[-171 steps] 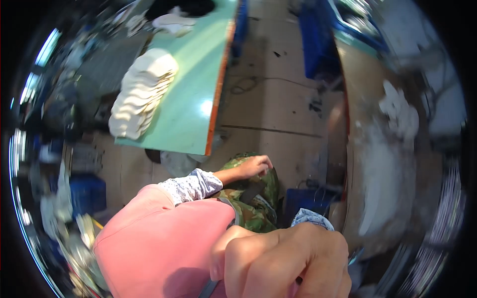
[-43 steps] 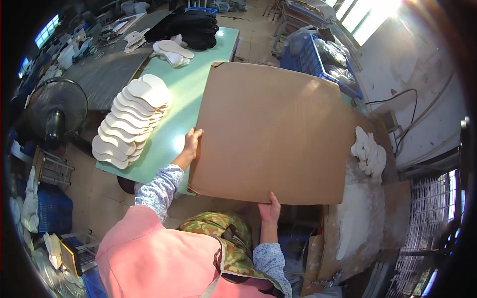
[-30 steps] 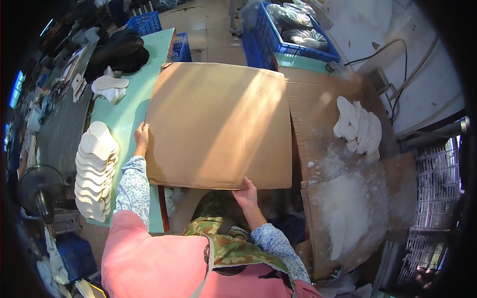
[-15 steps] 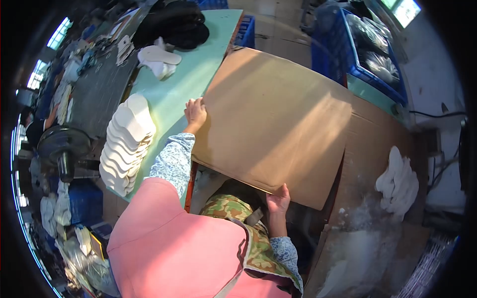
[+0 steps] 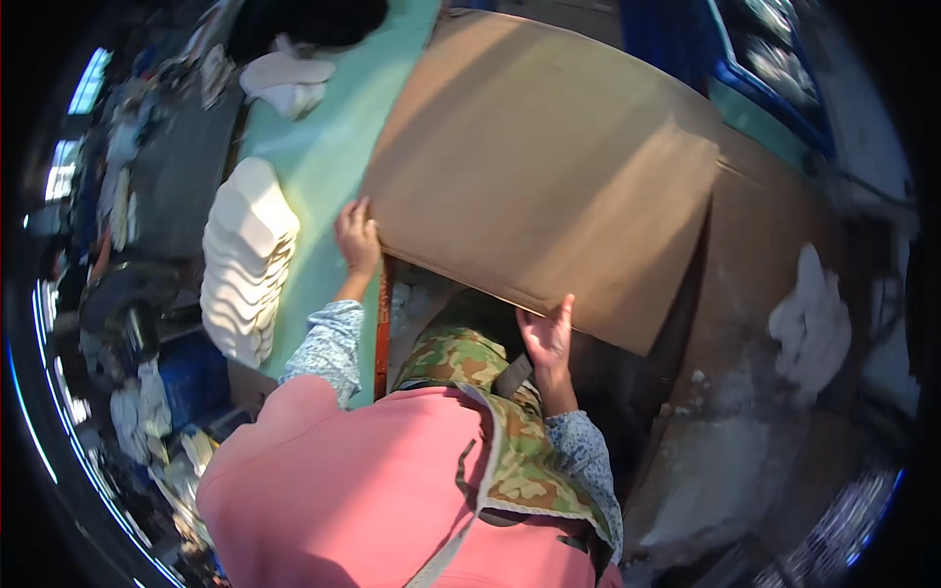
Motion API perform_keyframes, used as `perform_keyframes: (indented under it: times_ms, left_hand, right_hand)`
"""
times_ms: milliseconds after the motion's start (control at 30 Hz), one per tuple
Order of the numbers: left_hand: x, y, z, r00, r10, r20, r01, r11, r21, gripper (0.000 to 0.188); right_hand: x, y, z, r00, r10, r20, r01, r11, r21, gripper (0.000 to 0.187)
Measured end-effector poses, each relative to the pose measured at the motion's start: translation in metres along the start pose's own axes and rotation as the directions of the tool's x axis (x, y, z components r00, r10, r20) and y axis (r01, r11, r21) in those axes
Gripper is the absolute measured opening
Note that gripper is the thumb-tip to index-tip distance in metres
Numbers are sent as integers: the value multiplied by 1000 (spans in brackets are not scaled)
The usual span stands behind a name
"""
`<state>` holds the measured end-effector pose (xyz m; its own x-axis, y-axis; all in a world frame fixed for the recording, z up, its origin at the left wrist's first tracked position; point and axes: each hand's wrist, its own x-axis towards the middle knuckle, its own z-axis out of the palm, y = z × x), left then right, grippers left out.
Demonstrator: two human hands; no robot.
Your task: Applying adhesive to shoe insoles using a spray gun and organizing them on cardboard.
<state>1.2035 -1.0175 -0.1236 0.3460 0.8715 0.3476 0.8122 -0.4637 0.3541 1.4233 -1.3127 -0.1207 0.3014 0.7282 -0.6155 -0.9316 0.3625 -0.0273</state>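
A large brown cardboard sheet lies in front of me, its near edge overhanging a dark gap. My left hand is closed on the sheet's near left corner. At the near edge, right of its middle, my right hand grips the cardboard from below, its fingertips showing at the edge and the rest partly hidden. To the left of my left hand, a fanned row of white insole-shaped pieces rests on a green tabletop.
A pale insole-shaped piece and white cloth lie farther back, near a black heap. Blue crates hold bagged items at the far right. White gloves lie on more cardboard at right. A fan stands at left.
My view has shifted. Both hands stay at the cardboard's edges, and the sheet's near edge sits higher in the picture. My right hand's fingers have spread somewhat along the edge.
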Motion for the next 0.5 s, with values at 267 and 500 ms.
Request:
perform_keyframes:
  times_ms: [267, 500]
  left_hand:
    - [10, -11, 1, 996, 82, 28, -80, 996, -47, 40]
    - [11, -6, 7, 992, 119, 36, -119, 993, -23, 42]
  right_hand:
    - [-14, -25, -18, 923, -257, -286, 286, 956, 66, 36]
    - [-33, -32, -38, 912, -328, -246, 353, 933, 68, 17]
